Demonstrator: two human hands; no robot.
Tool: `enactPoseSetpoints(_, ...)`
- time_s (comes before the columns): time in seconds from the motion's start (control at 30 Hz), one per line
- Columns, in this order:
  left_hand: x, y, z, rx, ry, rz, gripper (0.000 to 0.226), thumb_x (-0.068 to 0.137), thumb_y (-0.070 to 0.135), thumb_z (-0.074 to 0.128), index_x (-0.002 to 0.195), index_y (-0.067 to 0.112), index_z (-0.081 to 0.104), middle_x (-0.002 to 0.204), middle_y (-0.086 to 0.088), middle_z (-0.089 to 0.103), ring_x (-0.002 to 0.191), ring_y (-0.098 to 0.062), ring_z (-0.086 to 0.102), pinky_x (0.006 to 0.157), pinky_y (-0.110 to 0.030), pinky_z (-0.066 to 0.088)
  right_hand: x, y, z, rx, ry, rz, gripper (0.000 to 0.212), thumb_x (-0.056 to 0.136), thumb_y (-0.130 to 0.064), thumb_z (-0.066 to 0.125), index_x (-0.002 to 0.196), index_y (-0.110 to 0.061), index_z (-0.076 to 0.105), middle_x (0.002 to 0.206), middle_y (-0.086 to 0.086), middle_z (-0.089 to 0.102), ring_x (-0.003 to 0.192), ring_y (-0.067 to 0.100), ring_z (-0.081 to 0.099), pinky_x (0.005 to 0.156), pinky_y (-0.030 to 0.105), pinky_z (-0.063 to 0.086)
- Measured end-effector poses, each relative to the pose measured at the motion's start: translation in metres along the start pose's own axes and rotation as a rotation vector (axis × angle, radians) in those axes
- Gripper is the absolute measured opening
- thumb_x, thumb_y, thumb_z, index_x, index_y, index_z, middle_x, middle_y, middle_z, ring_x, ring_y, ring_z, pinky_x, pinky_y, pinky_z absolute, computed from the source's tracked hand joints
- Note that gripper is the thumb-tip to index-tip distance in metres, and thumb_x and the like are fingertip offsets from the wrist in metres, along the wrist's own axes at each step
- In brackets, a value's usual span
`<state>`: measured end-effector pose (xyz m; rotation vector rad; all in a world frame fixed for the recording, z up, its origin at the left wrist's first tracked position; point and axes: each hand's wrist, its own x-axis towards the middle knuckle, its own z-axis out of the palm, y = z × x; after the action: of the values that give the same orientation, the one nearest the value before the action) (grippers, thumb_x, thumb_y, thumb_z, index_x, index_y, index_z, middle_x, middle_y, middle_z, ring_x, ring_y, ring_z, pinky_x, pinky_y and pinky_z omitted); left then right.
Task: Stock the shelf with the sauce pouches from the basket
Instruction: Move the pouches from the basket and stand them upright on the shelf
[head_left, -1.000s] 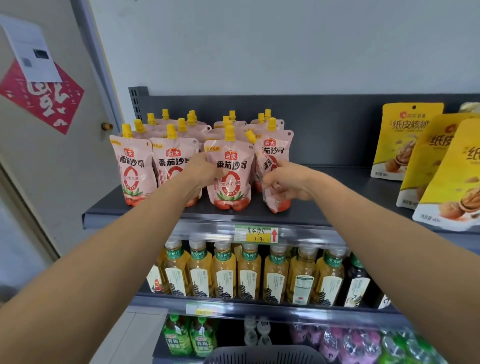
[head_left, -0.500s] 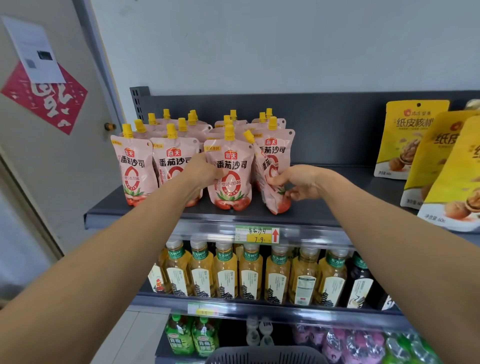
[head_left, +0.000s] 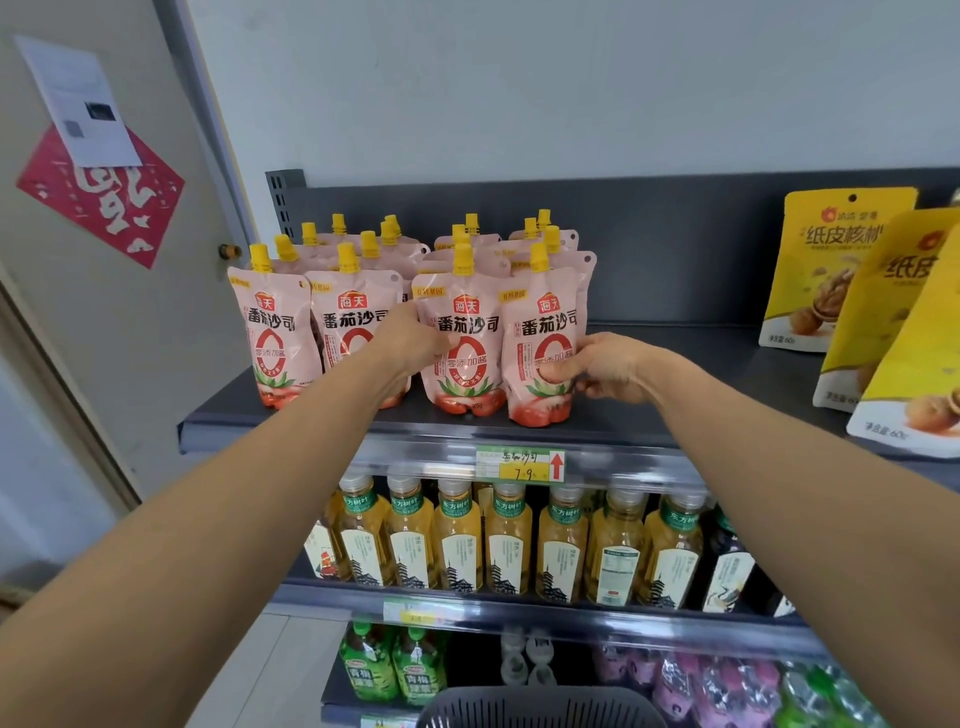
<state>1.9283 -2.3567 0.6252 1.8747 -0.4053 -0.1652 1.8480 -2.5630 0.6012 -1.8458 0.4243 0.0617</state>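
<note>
- Head view: the front-right sauce pouch (head_left: 543, 343) stands upright at the front edge of the top shelf (head_left: 649, 415), label facing out, touching the pouch on its left.
- The right hand (head_left: 605, 371) holds this pouch low on its right side: the thumb lies across the lower label and the fingers curl round behind, so the grip is pinching the pouch, not spread.
- The left hand (head_left: 410, 338) reaches between the second front pouch (head_left: 353, 322) and the third front pouch (head_left: 465, 343). Its fingers press against the left edge of the third pouch; whether they close round it or only steady it I cannot tell.
- The far-left front pouch (head_left: 272, 332) stands free of either hand.
- Behind this front row of four, several more rows of pouches (head_left: 395, 244) with yellow caps fill the shelf back toward the rear panel, all upright.
- Judgement: the stocking looks nearly done. The block of pouches is deep and tidy, and the work in hand appears to be squaring up the front row.
- The basket (head_left: 540, 709) shows only as a dark slotted rim at the bottom edge; its inside is out of sight, so whether any pouches are left in it cannot be told.
- To the right, well apart from the pouches, lean yellow walnut bags (head_left: 831, 260); bare shelf lies between.
- Below hang a price tag (head_left: 519, 464) and a row of tea bottles (head_left: 511, 540).
</note>
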Motion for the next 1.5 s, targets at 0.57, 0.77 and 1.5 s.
enactPoseSetpoints(0.57, -0.008, -0.005, -0.004, -0.051, 0.129, 0.008, 0.033, 0.082, -0.004, 0.062, 0.114, 0.003, 0.061, 0.116, -0.015, 0.065, 0.106, -0.029, 0.062, 0.079, -0.032, 0.052, -0.009, 0.009, -0.004, -0.094, 0.278, -0.094, 0.026, 0.075, -0.014, 0.077, 0.097, -0.011, 0.063, 0.082, 0.000, 0.068, 0.059, 0.013, 0.059, 0.050, 0.022, 0.049)
enactPoseSetpoints(0.77, -0.012, -0.007, -0.001, -0.077, 0.156, -0.003, 0.030, 0.081, -0.002, 0.065, 0.110, 0.003, 0.062, 0.112, -0.012, 0.066, 0.100, -0.023, 0.062, 0.068, -0.023, 0.049, -0.010, 0.007, 0.000, -0.116, 0.268, -0.087, 0.024, 0.077, -0.011, 0.075, 0.098, -0.013, 0.062, 0.084, 0.000, 0.067, 0.060, 0.013, 0.059, 0.052, 0.022, 0.050)
enactPoseSetpoints(1.5, -0.029, -0.007, -0.010, 0.212, 0.285, 0.144, 0.038, 0.084, 0.011, 0.064, 0.118, 0.005, 0.048, 0.105, -0.004, 0.053, 0.093, -0.018, 0.049, 0.076, -0.027, 0.040, -0.020, 0.006, 0.012, -0.194, 0.452, -0.150, 0.045, 0.075, -0.005, 0.075, 0.117, -0.006, 0.057, 0.123, 0.010, 0.063, 0.112, 0.028, 0.060, 0.095, 0.040, 0.051)
